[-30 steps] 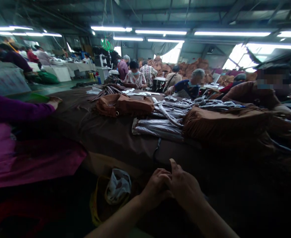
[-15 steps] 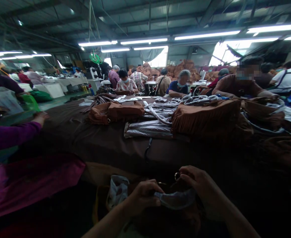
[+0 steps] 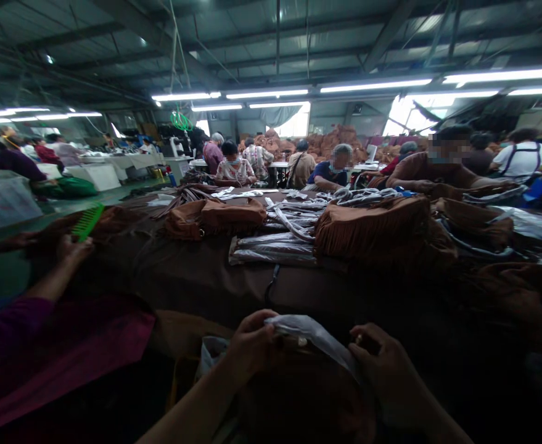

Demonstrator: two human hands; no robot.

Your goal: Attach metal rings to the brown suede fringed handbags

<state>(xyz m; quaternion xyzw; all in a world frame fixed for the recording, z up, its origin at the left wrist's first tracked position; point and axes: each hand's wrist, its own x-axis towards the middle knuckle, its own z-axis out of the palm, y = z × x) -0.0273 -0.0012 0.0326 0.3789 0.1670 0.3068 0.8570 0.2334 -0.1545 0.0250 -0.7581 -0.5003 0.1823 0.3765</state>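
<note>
My left hand (image 3: 251, 346) is closed on one end of a strip wrapped in clear plastic (image 3: 314, 336), low in the middle of the view. My right hand (image 3: 386, 370) grips the other end, fingers curled, near a small metal ring. Under both hands lies a dark brown bag (image 3: 305, 401), mostly in shadow. Both hands sit at the near edge of the long table covered in dark brown cloth (image 3: 197, 271).
Brown fringed bags (image 3: 367, 225) (image 3: 215, 216) and plastic-wrapped straps (image 3: 275, 246) lie on the table. A person in purple sleeves at the left holds a green comb (image 3: 87, 222). Several workers sit at the far side. A white bag (image 3: 213, 351) hangs beside my left arm.
My hands were clasped together, then parted and lifted the plastic-wrapped strip over the bag. The person at the left raised a green comb. The camera tilted up.
</note>
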